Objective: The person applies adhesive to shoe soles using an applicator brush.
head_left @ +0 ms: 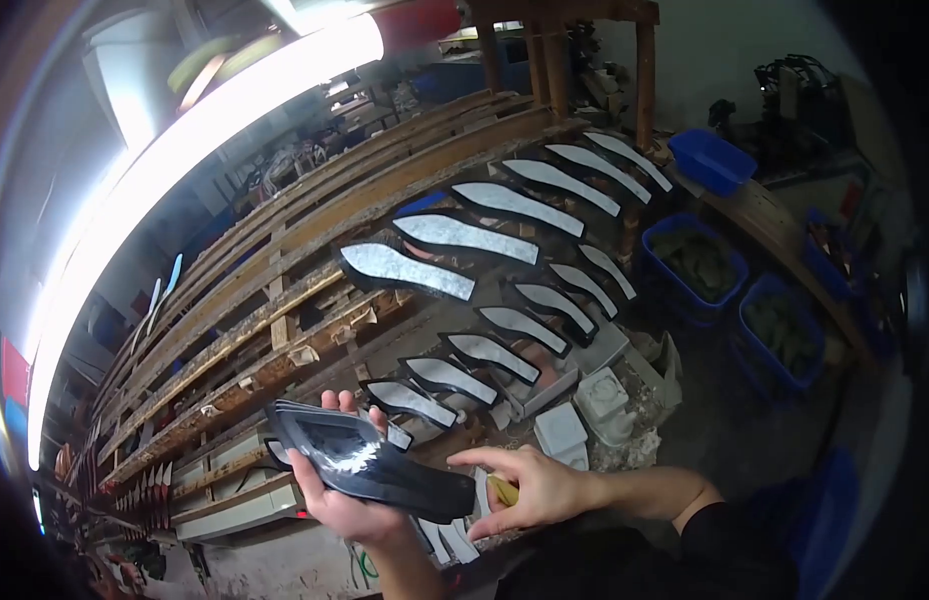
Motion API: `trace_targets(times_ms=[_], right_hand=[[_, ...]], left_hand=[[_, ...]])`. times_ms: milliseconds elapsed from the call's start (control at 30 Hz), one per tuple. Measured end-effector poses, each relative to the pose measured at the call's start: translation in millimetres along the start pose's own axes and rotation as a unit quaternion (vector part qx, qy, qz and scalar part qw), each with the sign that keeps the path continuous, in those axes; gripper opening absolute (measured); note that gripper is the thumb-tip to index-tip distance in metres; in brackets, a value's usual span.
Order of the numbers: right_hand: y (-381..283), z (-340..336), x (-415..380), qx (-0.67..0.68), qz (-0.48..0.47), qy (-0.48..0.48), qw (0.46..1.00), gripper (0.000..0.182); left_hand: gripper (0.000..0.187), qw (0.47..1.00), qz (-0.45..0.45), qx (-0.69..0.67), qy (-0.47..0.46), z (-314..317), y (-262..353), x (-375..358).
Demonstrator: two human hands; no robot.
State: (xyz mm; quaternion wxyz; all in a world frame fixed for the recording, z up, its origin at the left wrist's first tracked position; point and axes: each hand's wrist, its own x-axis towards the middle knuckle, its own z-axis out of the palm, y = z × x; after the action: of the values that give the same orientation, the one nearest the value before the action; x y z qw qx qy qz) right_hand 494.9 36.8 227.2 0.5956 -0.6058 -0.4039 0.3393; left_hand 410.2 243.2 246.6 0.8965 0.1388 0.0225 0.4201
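Observation:
My left hand [350, 512] is wrapped round a glossy black, pointed, sole-shaped piece [380, 460]. Its far end shows layered edges, so it looks like a stack of black shoe soles. My right hand [540, 490] is close to the narrow end of the black piece, thumb and forefinger apart. A small yellow object [503, 490] sits within that hand, under the curled fingers; its kind is not clear. Beyond the hands, pale grey shoe soles [410, 270] with dark edges lie in two rows on the wooden rack [285, 285].
Blue bins [713, 160] stand at the right, two of them holding dark green items [690, 262]. White boxes [562, 432] sit below the rows of soles. A bright tube lamp [235, 120] crosses the upper left. Red-and-white pointed pieces [160, 490] hang at the lower left.

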Motion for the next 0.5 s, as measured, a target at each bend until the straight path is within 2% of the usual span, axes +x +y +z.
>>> trace_targets(times_ms=[67, 200, 400, 500], right_hand=[[13.1, 17.4, -8.0, -0.034, 0.021, -0.04, 0.998, 0.075], [28.8, 39.9, -18.2, -0.088, 0.004, 0.042, 0.995, 0.068], [32.9, 37.1, -37.9, -0.116, 0.013, 0.046, 0.992, 0.064], [57.7, 25.4, -47.7, -0.112, 0.013, 0.056, 0.992, 0.063]], left_hand=[[0.062, 0.999, 0.013, -0.024, 0.028, -19.1, -7.6, -22.5], [0.064, 0.999, 0.041, 0.017, 0.004, -32.4, -19.2, -46.8], [0.065, 0.998, 0.026, 0.01, 0.056, -45.9, -40.2, -67.1], [0.064, 0.999, 0.0, 0.017, -0.047, -68.8, -57.4, -74.8]])
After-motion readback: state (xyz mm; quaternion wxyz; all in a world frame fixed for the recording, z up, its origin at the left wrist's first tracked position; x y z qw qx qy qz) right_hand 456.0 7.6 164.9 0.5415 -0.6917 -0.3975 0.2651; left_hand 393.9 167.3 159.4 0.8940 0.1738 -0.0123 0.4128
